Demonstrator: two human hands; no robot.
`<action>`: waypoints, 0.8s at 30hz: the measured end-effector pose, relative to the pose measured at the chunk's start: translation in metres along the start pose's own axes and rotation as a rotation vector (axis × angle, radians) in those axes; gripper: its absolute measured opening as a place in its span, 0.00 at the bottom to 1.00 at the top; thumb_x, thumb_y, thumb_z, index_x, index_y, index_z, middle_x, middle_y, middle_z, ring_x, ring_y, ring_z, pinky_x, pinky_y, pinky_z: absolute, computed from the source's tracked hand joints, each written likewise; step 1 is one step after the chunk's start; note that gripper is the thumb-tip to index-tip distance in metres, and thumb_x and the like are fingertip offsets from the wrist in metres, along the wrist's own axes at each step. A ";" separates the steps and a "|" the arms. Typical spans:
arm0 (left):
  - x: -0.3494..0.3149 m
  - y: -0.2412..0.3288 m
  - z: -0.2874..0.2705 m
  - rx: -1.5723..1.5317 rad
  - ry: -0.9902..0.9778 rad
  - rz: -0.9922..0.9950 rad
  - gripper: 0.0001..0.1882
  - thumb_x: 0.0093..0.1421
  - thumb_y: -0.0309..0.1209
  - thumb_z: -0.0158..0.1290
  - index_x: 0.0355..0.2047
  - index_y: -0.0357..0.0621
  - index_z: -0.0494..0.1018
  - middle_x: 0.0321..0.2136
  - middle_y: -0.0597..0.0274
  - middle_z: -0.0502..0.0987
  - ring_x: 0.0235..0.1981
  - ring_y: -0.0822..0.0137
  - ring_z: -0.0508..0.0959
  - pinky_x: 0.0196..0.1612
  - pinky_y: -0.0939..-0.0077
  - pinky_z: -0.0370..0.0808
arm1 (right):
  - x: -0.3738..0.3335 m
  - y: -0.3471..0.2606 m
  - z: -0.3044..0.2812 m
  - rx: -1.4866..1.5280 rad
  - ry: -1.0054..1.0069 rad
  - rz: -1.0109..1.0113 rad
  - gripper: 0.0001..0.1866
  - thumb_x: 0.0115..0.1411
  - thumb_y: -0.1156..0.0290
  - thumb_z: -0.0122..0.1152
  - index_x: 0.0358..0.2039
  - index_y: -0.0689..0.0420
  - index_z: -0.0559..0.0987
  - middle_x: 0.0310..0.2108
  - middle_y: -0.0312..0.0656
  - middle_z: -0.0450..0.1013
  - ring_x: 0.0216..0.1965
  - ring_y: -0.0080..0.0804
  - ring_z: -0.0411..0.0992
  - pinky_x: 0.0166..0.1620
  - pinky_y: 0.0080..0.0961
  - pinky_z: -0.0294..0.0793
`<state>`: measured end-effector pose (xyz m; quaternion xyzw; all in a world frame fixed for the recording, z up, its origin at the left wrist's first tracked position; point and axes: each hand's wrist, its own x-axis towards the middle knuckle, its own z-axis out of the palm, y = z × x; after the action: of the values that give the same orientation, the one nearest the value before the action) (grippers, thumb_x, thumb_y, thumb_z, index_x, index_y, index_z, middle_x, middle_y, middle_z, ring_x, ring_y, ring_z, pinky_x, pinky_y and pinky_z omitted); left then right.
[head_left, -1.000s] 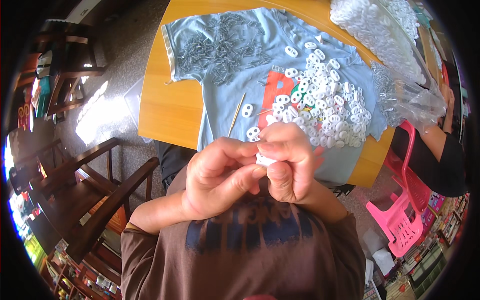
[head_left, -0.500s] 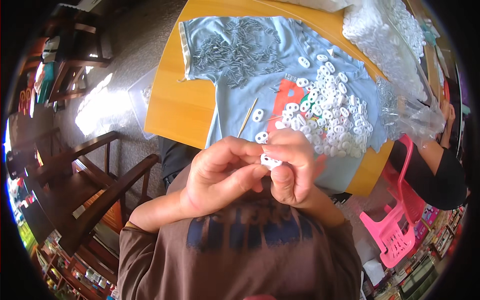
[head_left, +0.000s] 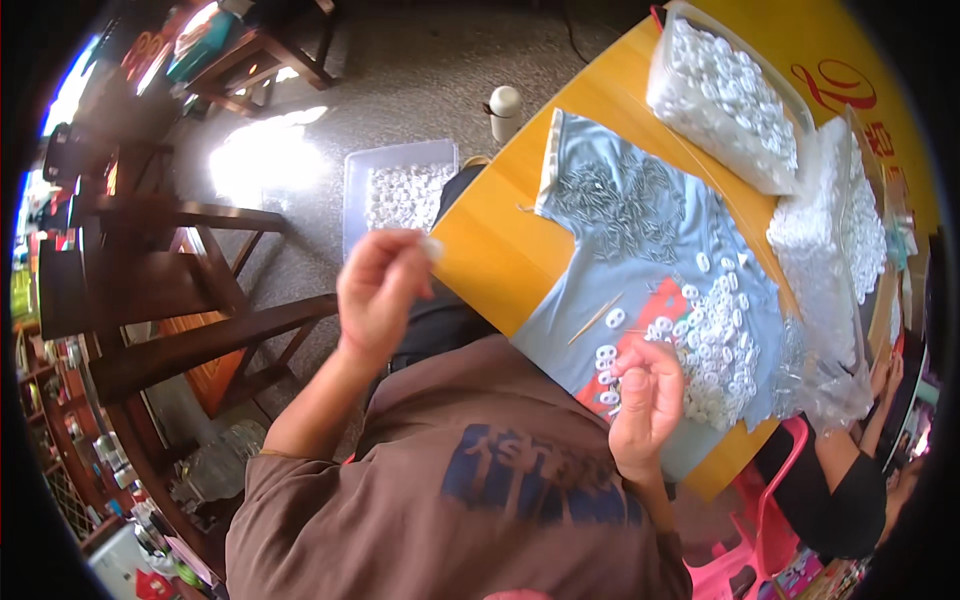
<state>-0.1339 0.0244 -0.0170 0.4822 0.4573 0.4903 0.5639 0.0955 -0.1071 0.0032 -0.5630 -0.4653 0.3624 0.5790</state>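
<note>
My left hand is raised off the table's left edge, closed in a pinch on a small white oval plastic piece. Motion smears that piece a little. Over the near side of the light blue shirt, my right hand has its thumb and fingertips drawn together; what they hold, if anything, I cannot make out. Beside it lie several two-holed white oval pieces and a larger heap of them. Small metal pins are spread over the shirt's far part. A thin wooden stick lies between.
A clear bin of white pieces stands on the floor at left, near a white bottle. On the yellow table are a full tub and plastic bags. Another person's arm is at right.
My hands have parted: the left has swung out leftward with a white piece, the right has moved right beside the heap. My view has turned, bringing the floor bin and tub into sight.
</note>
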 end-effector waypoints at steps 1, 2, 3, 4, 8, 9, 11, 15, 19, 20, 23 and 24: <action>0.009 -0.007 -0.018 0.113 0.079 0.044 0.08 0.58 0.21 0.46 0.39 0.36 0.69 0.26 0.63 0.73 0.22 0.80 0.68 0.24 0.87 0.68 | 0.000 0.000 0.000 0.008 0.014 0.004 0.12 0.60 0.77 0.47 0.44 0.66 0.68 0.33 0.39 0.64 0.32 0.21 0.62 0.35 0.17 0.64; 0.017 -0.018 -0.038 0.274 0.134 0.059 0.09 0.58 0.21 0.47 0.40 0.36 0.68 0.25 0.64 0.72 0.22 0.80 0.68 0.24 0.87 0.66 | -0.001 0.000 0.000 0.018 0.022 0.006 0.12 0.59 0.78 0.47 0.44 0.66 0.68 0.33 0.38 0.63 0.31 0.21 0.62 0.34 0.16 0.64; 0.026 -0.034 -0.059 0.434 0.190 0.073 0.10 0.58 0.22 0.48 0.41 0.36 0.68 0.24 0.66 0.71 0.22 0.80 0.67 0.24 0.88 0.65 | 0.000 0.002 0.000 -0.030 0.024 -0.008 0.10 0.59 0.79 0.47 0.42 0.66 0.69 0.33 0.38 0.63 0.29 0.20 0.61 0.33 0.15 0.64; 0.030 -0.060 -0.086 0.499 0.224 0.050 0.13 0.58 0.24 0.49 0.44 0.36 0.67 0.23 0.68 0.70 0.22 0.80 0.65 0.23 0.87 0.64 | -0.001 -0.001 0.000 -0.024 -0.001 0.019 0.10 0.59 0.79 0.47 0.41 0.66 0.69 0.33 0.38 0.63 0.29 0.20 0.61 0.32 0.15 0.64; 0.015 -0.069 -0.071 0.497 0.199 -0.027 0.17 0.56 0.22 0.48 0.48 0.39 0.66 0.23 0.67 0.71 0.21 0.79 0.69 0.24 0.85 0.67 | -0.004 -0.005 0.001 -0.081 -0.026 0.065 0.06 0.58 0.80 0.49 0.37 0.65 0.72 0.28 0.37 0.65 0.26 0.20 0.61 0.30 0.15 0.62; 0.010 -0.070 -0.061 0.567 0.199 0.009 0.15 0.56 0.22 0.49 0.45 0.39 0.68 0.23 0.68 0.71 0.21 0.80 0.69 0.25 0.86 0.68 | -0.007 -0.005 0.003 -0.068 -0.006 0.119 0.06 0.57 0.79 0.51 0.35 0.64 0.73 0.27 0.38 0.66 0.26 0.22 0.62 0.30 0.16 0.63; 0.003 -0.052 -0.035 0.429 0.148 0.082 0.14 0.55 0.20 0.51 0.43 0.38 0.69 0.25 0.66 0.72 0.22 0.79 0.70 0.25 0.85 0.68 | -0.007 -0.006 0.004 -0.141 -0.051 0.109 0.05 0.57 0.79 0.52 0.34 0.63 0.74 0.28 0.39 0.67 0.26 0.24 0.64 0.30 0.18 0.64; 0.001 -0.030 -0.007 0.490 0.150 0.337 0.10 0.53 0.18 0.51 0.37 0.35 0.71 0.28 0.61 0.73 0.27 0.73 0.72 0.32 0.81 0.70 | -0.004 -0.016 0.009 -0.170 -0.098 0.040 0.06 0.54 0.79 0.54 0.33 0.62 0.75 0.23 0.40 0.68 0.23 0.30 0.65 0.27 0.22 0.64; -0.001 -0.027 0.003 0.541 0.077 0.350 0.09 0.53 0.18 0.51 0.36 0.36 0.71 0.31 0.59 0.74 0.31 0.70 0.73 0.39 0.79 0.69 | -0.005 -0.017 0.005 -0.169 -0.100 -0.080 0.06 0.54 0.81 0.54 0.34 0.62 0.75 0.23 0.40 0.68 0.22 0.30 0.65 0.26 0.22 0.64; -0.004 -0.031 0.000 0.514 0.080 0.319 0.09 0.54 0.18 0.50 0.37 0.36 0.71 0.32 0.61 0.74 0.33 0.71 0.72 0.39 0.80 0.69 | -0.009 -0.019 0.005 -0.159 -0.095 -0.062 0.07 0.54 0.82 0.53 0.34 0.61 0.75 0.23 0.40 0.67 0.23 0.28 0.65 0.27 0.20 0.63; -0.013 -0.021 0.013 0.433 0.032 0.240 0.10 0.56 0.19 0.48 0.39 0.35 0.70 0.33 0.62 0.73 0.33 0.74 0.71 0.37 0.83 0.69 | -0.013 -0.019 -0.007 -0.135 -0.010 -0.206 0.07 0.53 0.82 0.54 0.35 0.62 0.74 0.23 0.41 0.68 0.22 0.33 0.67 0.26 0.25 0.65; -0.013 -0.028 0.008 0.424 0.016 0.303 0.10 0.57 0.19 0.47 0.41 0.35 0.69 0.33 0.62 0.73 0.31 0.75 0.71 0.35 0.85 0.69 | -0.013 -0.028 -0.016 -0.169 0.035 -0.251 0.09 0.53 0.82 0.54 0.36 0.61 0.74 0.24 0.41 0.69 0.23 0.34 0.67 0.27 0.26 0.66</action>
<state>-0.1239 0.0095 -0.0430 0.6486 0.4770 0.4661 0.3668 0.1033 -0.1271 0.0297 -0.5534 -0.5508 0.2370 0.5781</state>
